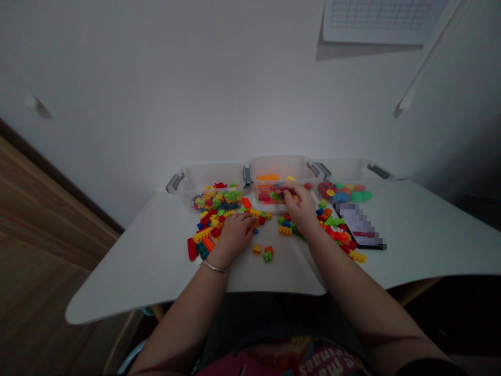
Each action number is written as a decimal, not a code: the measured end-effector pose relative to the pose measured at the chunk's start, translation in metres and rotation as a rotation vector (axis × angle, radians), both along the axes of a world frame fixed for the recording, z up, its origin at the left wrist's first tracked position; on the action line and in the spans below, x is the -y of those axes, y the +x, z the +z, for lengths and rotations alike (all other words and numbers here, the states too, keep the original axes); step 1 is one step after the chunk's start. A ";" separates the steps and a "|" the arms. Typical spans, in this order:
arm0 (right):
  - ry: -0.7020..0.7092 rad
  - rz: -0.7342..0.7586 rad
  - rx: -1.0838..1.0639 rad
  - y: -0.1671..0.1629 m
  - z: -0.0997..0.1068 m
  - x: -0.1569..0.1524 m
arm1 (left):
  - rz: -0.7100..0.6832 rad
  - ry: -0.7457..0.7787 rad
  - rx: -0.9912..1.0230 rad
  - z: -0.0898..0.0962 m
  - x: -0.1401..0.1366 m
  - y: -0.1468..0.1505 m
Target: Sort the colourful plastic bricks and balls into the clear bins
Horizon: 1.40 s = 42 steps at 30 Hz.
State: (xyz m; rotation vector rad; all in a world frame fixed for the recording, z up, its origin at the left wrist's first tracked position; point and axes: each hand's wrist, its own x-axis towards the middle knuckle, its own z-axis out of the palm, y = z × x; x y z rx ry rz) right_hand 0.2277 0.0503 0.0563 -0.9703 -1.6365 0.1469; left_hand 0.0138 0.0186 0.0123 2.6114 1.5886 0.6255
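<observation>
My left hand (pixel 237 233), a bangle on its wrist, rests at the inner edge of the left pile of toy building bricks (pixel 202 236). Its fingers curl down among small bricks; what they grip, if anything, is hidden. Over the front rim of the middle clear bin (pixel 282 163), my right hand (pixel 301 206) has thumb and forefinger pinched together. Anything between them is too small to name. Red and orange pieces lie inside that bin. Between the hands, near the front, are a yellow brick (pixel 257 249), an orange brick (pixel 269 249) and a green brick (pixel 267 257).
A left clear bin (pixel 213 171) holds mixed small pieces, and a right clear bin (pixel 344 166) holds rounder coloured ones. Another brick pile (pixel 340 235) lies beside my right forearm. A phone (pixel 360 227) lies right of it. The white table (pixel 148 266) meets the wall behind.
</observation>
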 end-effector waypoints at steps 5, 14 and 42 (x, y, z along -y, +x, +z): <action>-0.099 0.166 0.359 -0.018 -0.036 0.014 | 0.036 0.003 0.016 -0.003 -0.003 0.003; -0.042 0.238 0.839 -0.028 -0.058 0.019 | 0.036 0.014 0.004 -0.003 -0.003 0.004; -0.039 -0.102 0.183 0.034 -0.022 -0.005 | 0.023 -0.016 0.004 -0.004 -0.001 0.004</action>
